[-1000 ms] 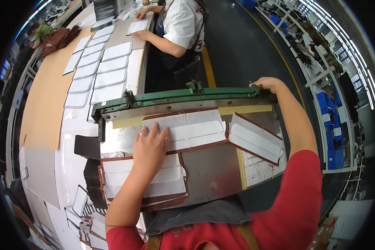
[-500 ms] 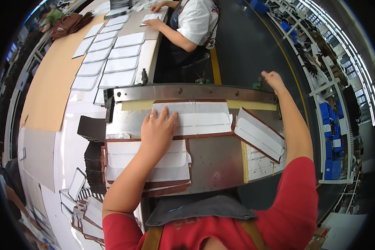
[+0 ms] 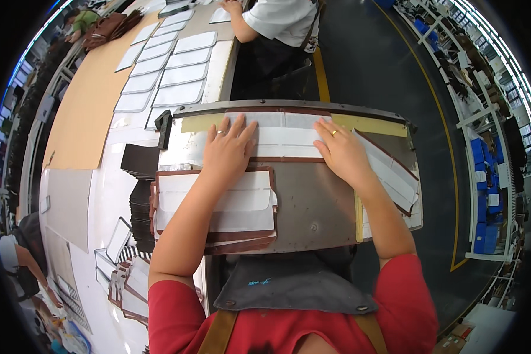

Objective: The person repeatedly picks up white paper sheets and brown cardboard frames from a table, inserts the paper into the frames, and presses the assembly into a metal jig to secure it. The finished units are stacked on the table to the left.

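Note:
A white panel with brown edging [image 3: 286, 141] lies lengthwise on a metal work plate [image 3: 312, 203]. Its far edge meets a long metal bar [image 3: 289, 107] running across the back. My left hand [image 3: 229, 150] rests on the panel's left part, fingers spread. On its right end lies my right hand [image 3: 343, 154], fingers outstretched and flat. Neither hand grips anything. Left of centre, a pile of similar brown-edged panels [image 3: 245, 200] sits partly under my left forearm. Another such panel [image 3: 389, 171] lies slanted beyond my right wrist, partly hidden by it.
Stacked dark pieces [image 3: 140, 206] stand left of the plate. White pieces in rows [image 3: 183, 74] cover the far table, where a person in a white shirt [image 3: 277, 23] works. Blue bins [image 3: 484, 194] fill a rack at the right.
My right hand has come from beside the bar's right end down onto the panel. The bar now shows a narrower face, as if tilted back. My left hand stays on the panel.

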The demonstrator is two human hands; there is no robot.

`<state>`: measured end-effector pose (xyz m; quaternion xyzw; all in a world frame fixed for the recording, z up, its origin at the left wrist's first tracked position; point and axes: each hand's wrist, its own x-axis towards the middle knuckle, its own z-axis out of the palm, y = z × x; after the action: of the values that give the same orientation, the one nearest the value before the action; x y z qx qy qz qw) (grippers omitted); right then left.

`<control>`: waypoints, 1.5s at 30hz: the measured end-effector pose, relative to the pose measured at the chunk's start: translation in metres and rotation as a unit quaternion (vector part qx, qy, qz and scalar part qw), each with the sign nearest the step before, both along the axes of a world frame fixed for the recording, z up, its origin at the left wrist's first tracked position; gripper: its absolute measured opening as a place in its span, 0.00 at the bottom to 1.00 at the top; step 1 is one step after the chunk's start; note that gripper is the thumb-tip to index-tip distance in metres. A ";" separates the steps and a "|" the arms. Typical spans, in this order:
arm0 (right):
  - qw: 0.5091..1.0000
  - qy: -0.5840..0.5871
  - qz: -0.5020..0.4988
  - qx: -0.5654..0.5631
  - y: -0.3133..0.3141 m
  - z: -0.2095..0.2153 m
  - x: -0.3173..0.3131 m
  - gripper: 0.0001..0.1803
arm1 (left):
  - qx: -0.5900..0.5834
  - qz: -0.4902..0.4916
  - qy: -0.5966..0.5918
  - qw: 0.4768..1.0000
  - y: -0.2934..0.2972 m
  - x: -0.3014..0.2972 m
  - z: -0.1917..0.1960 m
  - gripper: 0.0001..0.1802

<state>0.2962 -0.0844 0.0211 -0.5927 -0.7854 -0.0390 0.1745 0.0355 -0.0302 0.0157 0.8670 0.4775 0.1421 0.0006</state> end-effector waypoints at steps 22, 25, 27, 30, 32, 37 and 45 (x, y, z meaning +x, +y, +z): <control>0.996 -0.067 0.028 0.052 0.005 0.007 -0.007 0.17 | 0.019 -0.016 -0.024 0.999 -0.003 0.005 0.002 0.20; 0.996 -0.080 0.028 0.038 0.003 0.009 -0.008 0.15 | 0.017 -0.018 -0.028 0.999 -0.004 0.004 0.001 0.19; 0.996 -0.075 0.038 0.015 0.003 0.013 -0.009 0.14 | 0.015 -0.025 -0.033 0.999 -0.005 0.004 0.002 0.19; 0.997 -0.015 0.075 0.005 0.006 0.020 -0.016 0.13 | 0.010 -0.030 -0.044 0.999 -0.008 0.001 0.006 0.18; 0.989 0.093 0.105 0.036 0.028 0.020 -0.039 0.13 | -0.034 -0.030 -0.046 0.998 -0.005 0.002 0.011 0.18; 0.976 0.148 0.159 0.029 0.077 -0.012 -0.086 0.13 | 0.021 -0.002 -0.137 0.990 0.010 -0.004 -0.003 0.21; 0.994 0.002 0.094 0.060 0.057 -0.011 -0.057 0.06 | 0.038 0.046 0.039 0.997 0.007 0.000 -0.002 0.23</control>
<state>0.2393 -0.0278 0.0105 -0.5050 -0.8333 -0.0688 0.2142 0.0355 -0.0228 0.0140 0.8486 0.5106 0.1261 -0.0574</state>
